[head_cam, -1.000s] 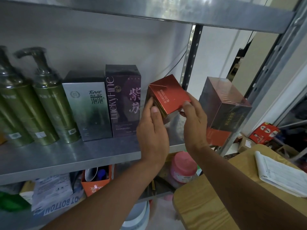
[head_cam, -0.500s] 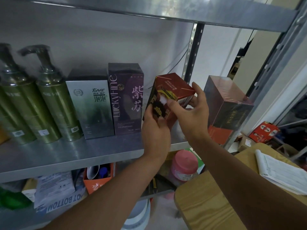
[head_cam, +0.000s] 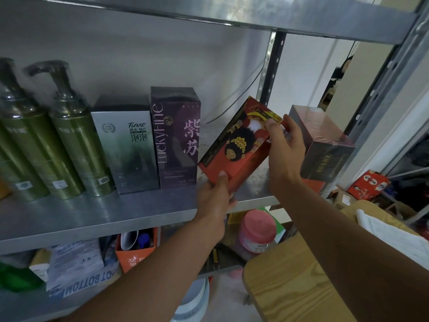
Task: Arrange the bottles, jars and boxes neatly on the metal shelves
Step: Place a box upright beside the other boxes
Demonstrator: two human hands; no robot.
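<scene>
A red box [head_cam: 236, 147] with black and gold print hangs tilted above the metal shelf [head_cam: 97, 217], its printed face towards me. My left hand [head_cam: 216, 196] grips its lower corner, thumb on the front. My right hand [head_cam: 285, 145] holds its upper right edge. Left of it stand a purple box [head_cam: 176, 138], a grey-green box [head_cam: 127, 147] and two green pump bottles [head_cam: 76, 140]. A dark wrapped box [head_cam: 322, 142] sits at the shelf's right end.
The shelf above [head_cam: 232, 12] caps the space. On the lower shelf are a pink-lidded jar [head_cam: 257, 231], an orange carton [head_cam: 137, 252] and papers [head_cam: 76, 263]. A wooden table [head_cam: 301, 287] with a notepad [head_cam: 399, 238] stands at right.
The red box has been turned so its printed front faces me and lowered toward the shelf. My left hand slid to its bottom corner, my right hand to its top edge.
</scene>
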